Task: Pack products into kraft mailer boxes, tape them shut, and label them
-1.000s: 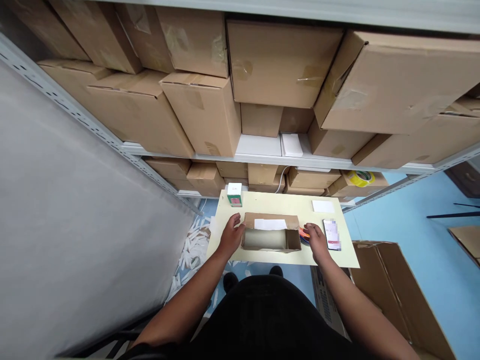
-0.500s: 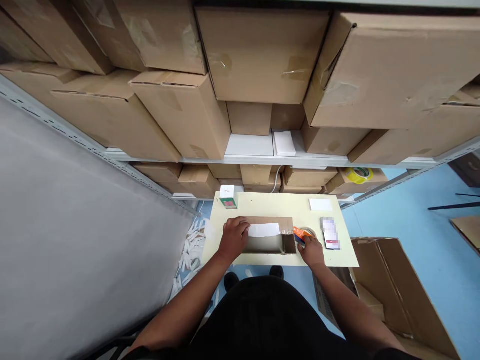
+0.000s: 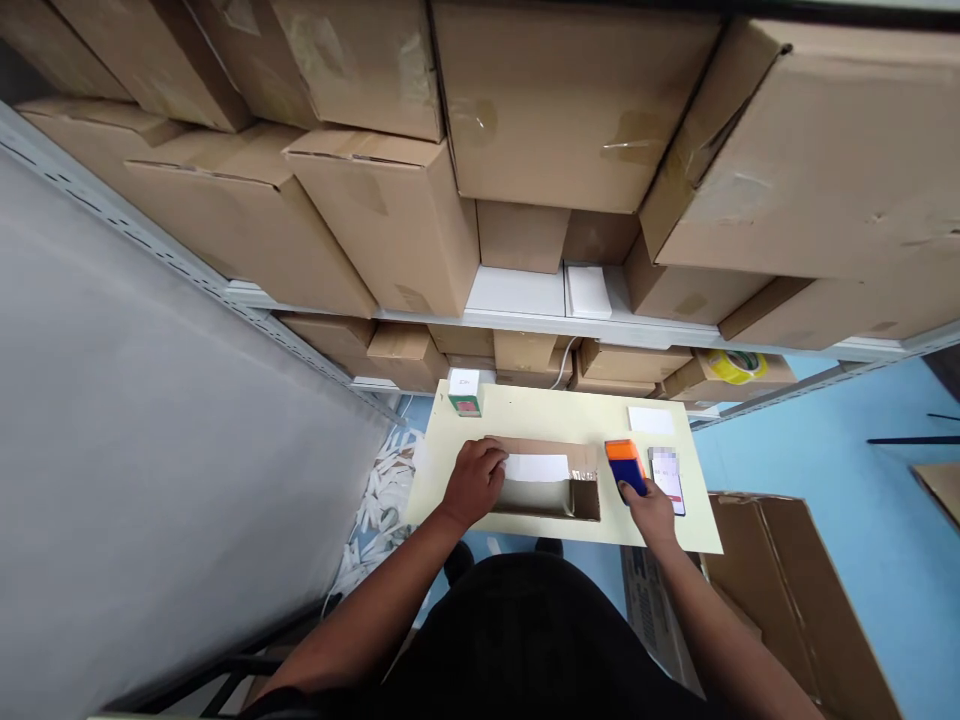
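A small open cardboard box [image 3: 586, 498] lies on the pale yellow tabletop [image 3: 555, 410]. My left hand [image 3: 477, 484] grips its left end, fingers curled over the edge and partly hiding it. A white sheet of paper [image 3: 537, 467] runs along the far side of the box opening, close to my left fingertips. To the right of the box, my right hand [image 3: 651, 512] is closed around an orange and dark blue tape dispenser [image 3: 625, 468], raised over the table. Its tape roll is not visible from this angle.
A phone [image 3: 666, 480] lies just right of my right hand, with a white card [image 3: 650, 420] behind it. A small white-and-green box [image 3: 465, 392] stands at the back left. Shelves of cartons [image 3: 562, 100] rise behind. A large open carton [image 3: 787, 590] stands at right.
My right hand has lifted the tape dispenser and turned it, shifting it right, away from the box. My left hand remains on the box. The view has tilted slightly.
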Tool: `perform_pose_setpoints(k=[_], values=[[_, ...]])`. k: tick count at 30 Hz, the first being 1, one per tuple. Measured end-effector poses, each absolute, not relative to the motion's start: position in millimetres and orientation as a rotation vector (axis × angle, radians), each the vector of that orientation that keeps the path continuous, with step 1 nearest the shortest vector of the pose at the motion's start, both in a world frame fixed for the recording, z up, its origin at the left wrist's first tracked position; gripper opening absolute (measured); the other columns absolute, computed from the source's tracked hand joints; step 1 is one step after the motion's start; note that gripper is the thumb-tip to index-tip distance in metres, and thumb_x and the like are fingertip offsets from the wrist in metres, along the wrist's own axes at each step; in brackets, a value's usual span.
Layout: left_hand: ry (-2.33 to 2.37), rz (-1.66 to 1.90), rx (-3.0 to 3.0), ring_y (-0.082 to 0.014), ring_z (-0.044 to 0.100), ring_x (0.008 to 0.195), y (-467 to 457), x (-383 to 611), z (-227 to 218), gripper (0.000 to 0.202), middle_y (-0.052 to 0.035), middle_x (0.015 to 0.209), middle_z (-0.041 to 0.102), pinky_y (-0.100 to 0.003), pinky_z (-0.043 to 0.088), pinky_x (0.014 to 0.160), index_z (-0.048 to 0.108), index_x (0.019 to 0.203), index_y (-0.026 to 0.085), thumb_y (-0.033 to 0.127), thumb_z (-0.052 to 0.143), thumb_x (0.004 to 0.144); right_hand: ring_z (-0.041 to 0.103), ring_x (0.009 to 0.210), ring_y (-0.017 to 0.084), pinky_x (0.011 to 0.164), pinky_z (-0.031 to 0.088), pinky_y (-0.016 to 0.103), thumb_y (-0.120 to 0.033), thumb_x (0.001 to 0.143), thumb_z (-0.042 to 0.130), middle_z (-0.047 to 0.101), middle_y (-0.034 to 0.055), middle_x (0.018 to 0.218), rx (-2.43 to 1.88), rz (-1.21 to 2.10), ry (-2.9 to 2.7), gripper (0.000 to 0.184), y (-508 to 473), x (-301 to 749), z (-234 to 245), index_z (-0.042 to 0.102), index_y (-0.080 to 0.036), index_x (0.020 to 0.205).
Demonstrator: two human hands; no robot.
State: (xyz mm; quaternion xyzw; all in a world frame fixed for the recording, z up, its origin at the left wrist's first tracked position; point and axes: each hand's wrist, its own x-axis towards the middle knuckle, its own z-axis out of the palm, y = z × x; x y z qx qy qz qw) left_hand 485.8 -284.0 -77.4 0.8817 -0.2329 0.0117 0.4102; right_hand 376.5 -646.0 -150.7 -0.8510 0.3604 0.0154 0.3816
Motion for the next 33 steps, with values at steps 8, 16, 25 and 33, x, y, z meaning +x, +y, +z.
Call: perform_pose_setpoints(k=[8, 16, 25, 33], values=[[-0.586, 0.036, 2.216, -0.0287, 0.057, 0.108, -285.2, 488.5, -73.9, 0.022, -0.0091, 0.113, 0.067, -0.047, 0.044, 0.101, 0.075, 0.102, 0.023, 0.023, 0.055, 0.094, 0.06, 0.07, 0.021, 0.065, 0.047, 0.032, -0.038, 0.072, 0.075, 0.069, 0.0015, 0.076, -1.833, 0.177, 0.336, 0.027, -620.7, 407.4, -20.3, 0.072, -0.019, 0.09], [-0.427, -0.061, 2.067, -0.0243, 0.062, 0.103, -280.2, 488.8, -55.7, 0.034, -0.0075, 0.106, 0.073, -0.041, 0.046, 0.098, 0.075, 0.1, 0.021, 0.035, 0.044, 0.103, 0.055, 0.068, 0.016, 0.065, 0.042, 0.027, -0.033, 0.072, 0.068, 0.063, -0.0022, 0.073, -1.884, 0.596, 0.027, 0.018, -550.7, 455.7, -11.6, 0.066, -0.018, 0.082], [-0.133, -0.303, 1.721, -0.017, 0.063, 0.075, -284.8, 484.0, -40.4, 0.043, -0.001, 0.081, 0.071, -0.026, 0.046, 0.069, 0.074, 0.096, 0.018, 0.055, 0.052, 0.097, 0.059, 0.071, 0.017, 0.066, 0.043, 0.026, -0.037, 0.073, 0.065, 0.066, -0.0023, 0.074, -2.115, 0.644, -0.004, 0.019, -528.0, 464.3, -20.4, 0.067, -0.02, 0.082], [-0.08, -0.226, 1.924, -0.0164, 0.059, 0.063, -276.0, 473.1, -43.1, 0.045, 0.0004, 0.065, 0.065, -0.026, 0.042, 0.063, 0.073, 0.086, 0.017, 0.05, 0.046, 0.099, 0.065, 0.074, 0.018, 0.064, 0.042, 0.024, -0.041, 0.077, 0.068, 0.071, -0.0014, 0.078, -2.345, 0.749, -0.021, 0.025, -513.5, 469.9, -2.5, 0.072, -0.021, 0.092]])
